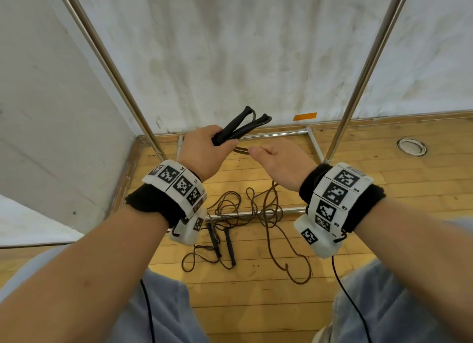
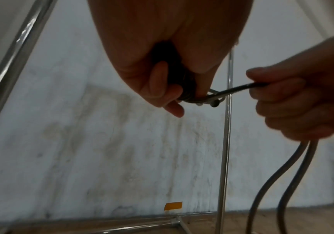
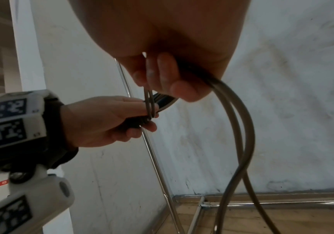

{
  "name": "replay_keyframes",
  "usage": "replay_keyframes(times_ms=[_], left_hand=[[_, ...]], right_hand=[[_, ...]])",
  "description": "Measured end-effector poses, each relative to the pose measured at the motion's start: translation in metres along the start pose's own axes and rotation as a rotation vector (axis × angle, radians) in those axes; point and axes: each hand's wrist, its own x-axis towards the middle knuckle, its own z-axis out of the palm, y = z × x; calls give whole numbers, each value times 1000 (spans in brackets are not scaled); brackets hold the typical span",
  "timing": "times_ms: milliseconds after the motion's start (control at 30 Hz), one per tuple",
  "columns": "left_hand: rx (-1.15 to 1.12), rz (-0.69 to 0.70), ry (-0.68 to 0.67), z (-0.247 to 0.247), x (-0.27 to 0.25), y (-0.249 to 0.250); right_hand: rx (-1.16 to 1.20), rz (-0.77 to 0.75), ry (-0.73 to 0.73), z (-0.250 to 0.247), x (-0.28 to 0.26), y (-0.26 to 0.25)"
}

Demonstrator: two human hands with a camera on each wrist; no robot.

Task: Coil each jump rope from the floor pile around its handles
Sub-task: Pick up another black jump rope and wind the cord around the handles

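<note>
My left hand grips two black jump-rope handles held together, their far ends pointing up and away toward the wall. Seen from the left wrist, the handle ends sit inside my curled fingers. My right hand sits just right of the left and grips the doubled rope that runs from the handles. The two strands hang down from my right fist to the floor. A second rope lies tangled on the floor below, with its two black handles side by side.
A metal frame surrounds the spot: slanted poles left and right, and bars low on the wooden floor. White sheeting covers the wall ahead, with an orange tape strip. A round floor fitting lies far right. My knees are at the bottom.
</note>
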Motion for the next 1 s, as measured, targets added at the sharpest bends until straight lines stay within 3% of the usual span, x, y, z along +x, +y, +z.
replay_keyframes(times_ms=[133,233,333,433,567,667,833,1000], left_hand=[[58,21,-25,1,-4,2],[220,87,-145,5,-9,4],[227,158,-273,8,-15,6],[301,205,-271,13,-21,11],[349,114,-217,19,-16,12],[387,66,-219,17,-13,7],[468,166,-246,19,-21,14],[427,280,-335,10,-25,23]], right_hand=[[114,24,54,-7,4,4],[170,47,49,-12,8,4],[240,73,38,-13,10,1],[279,59,6,-11,10,-4],[167,-18,-58,-12,5,-7],[8,-50,14,-19,5,-1],[-285,-47,146,-30,12,9],[-155,-2,187,-43,20,20]])
